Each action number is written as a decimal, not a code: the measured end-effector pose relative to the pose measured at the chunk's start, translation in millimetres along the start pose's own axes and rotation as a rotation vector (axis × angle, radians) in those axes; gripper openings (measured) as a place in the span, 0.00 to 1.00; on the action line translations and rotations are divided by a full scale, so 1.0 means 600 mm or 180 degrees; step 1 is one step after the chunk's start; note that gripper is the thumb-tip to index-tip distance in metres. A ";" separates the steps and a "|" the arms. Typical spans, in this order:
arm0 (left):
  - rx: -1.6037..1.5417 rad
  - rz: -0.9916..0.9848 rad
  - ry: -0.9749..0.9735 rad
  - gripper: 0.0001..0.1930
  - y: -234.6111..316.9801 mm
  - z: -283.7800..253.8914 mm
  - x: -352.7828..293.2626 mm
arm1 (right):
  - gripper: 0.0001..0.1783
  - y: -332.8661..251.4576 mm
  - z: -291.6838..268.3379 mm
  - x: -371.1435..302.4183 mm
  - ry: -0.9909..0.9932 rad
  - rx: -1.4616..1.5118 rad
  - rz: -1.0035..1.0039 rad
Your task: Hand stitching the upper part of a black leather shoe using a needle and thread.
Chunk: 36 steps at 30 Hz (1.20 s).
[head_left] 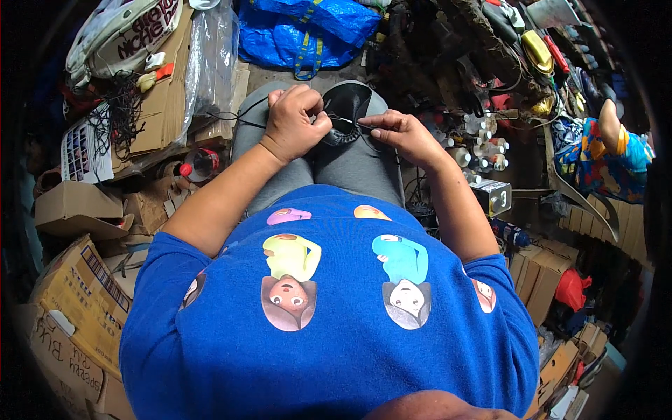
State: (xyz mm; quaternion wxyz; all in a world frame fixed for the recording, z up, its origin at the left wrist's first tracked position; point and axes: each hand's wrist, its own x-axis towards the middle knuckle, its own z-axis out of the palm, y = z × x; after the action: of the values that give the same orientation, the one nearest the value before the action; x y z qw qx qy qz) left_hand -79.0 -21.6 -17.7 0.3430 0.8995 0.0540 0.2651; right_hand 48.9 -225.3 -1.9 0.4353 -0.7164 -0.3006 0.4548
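A black, shiny piece [349, 102], which looks like a shoe upper with a gathered edge, rests on my lap between my knees. My left hand [295, 120] is closed above my left thigh, pinching a thin black cord [238, 117] whose loose end loops out to the left. At the right of the black piece, my right hand [402, 136] pinches a thin strand between thumb and fingertips. A short pale, needle-like glint [341, 120] shows between the two hands; its exact kind is too small to tell.
A blue bag [308, 35] lies ahead of my knees. Cardboard [164, 91] and tangled black cords [126, 122] are at the left, beside a red-capped bottle [201, 165]. Several small bottles [483, 150] stand at the right. Another person's arm [610, 126] shows at the far right.
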 end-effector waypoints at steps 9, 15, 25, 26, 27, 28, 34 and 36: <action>-0.0453 0.0004 -0.0098 0.05 0.006 -0.013 -0.007 | 0.18 -0.007 -0.005 -0.003 -0.0056 -0.0381 0.0058; 0.0056 0.1037 -0.0405 0.06 0.016 0.000 0.092 | 0.16 -0.011 -0.003 -0.002 0.0035 -0.0241 0.0018; -0.0527 -0.0129 -0.1593 0.08 -0.017 -0.001 0.046 | 0.17 -0.012 0.006 -0.008 0.0110 0.0315 0.0125; -0.0738 -0.0297 -0.1733 0.08 -0.017 -0.002 0.042 | 0.16 -0.018 0.008 -0.009 0.0101 0.0286 0.0141; -0.0740 -0.0299 -0.1733 0.08 -0.017 -0.003 0.040 | 0.16 -0.022 0.008 -0.009 0.0105 0.0254 0.0157; -0.0566 -0.0158 -0.1653 0.08 -0.018 -0.004 0.038 | 0.16 -0.021 0.009 -0.008 0.0107 0.0254 0.0159; -0.1463 -0.1213 -0.2079 0.07 -0.025 0.013 0.041 | 0.17 -0.005 0.008 -0.004 0.0107 0.0420 0.0312; -0.1876 -0.1651 -0.2175 0.07 -0.031 0.023 0.040 | 0.17 -0.005 0.011 -0.002 0.0179 0.0437 0.0206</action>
State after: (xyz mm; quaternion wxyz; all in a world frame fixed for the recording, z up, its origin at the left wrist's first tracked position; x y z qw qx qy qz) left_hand -49.9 -8.9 -27.8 0.6342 0.7570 0.0832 -0.1333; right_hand 42.5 -222.8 -0.1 0.4767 -0.7067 -0.2330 0.4680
